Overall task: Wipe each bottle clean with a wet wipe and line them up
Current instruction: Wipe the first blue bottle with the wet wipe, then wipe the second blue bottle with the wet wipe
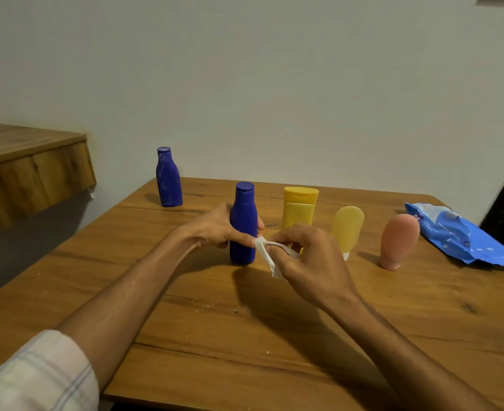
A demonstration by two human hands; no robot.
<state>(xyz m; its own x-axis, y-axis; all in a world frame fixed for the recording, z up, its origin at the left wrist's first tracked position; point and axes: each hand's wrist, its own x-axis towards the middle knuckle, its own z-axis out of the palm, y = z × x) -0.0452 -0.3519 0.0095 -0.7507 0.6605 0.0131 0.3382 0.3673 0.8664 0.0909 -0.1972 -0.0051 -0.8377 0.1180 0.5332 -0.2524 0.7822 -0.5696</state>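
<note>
My left hand (215,226) grips a dark blue bottle (243,215) that stands upright on the wooden table (185,321). Just right of it, my right hand (310,256) pinches a crumpled white wet wipe (264,250), which touches the bottle's lower side. A second blue bottle (168,178), smeared with white marks, stands apart at the back left. To the right stand a yellow bottle (300,207), a pale yellow tube (348,226) on its cap, and a pink tube (398,240) on its cap.
A blue wet-wipe pack (458,235) lies at the table's right edge. A wooden shelf (28,173) juts out at the left, beyond the table. A plain wall runs behind. Small crumbs dot the table's middle.
</note>
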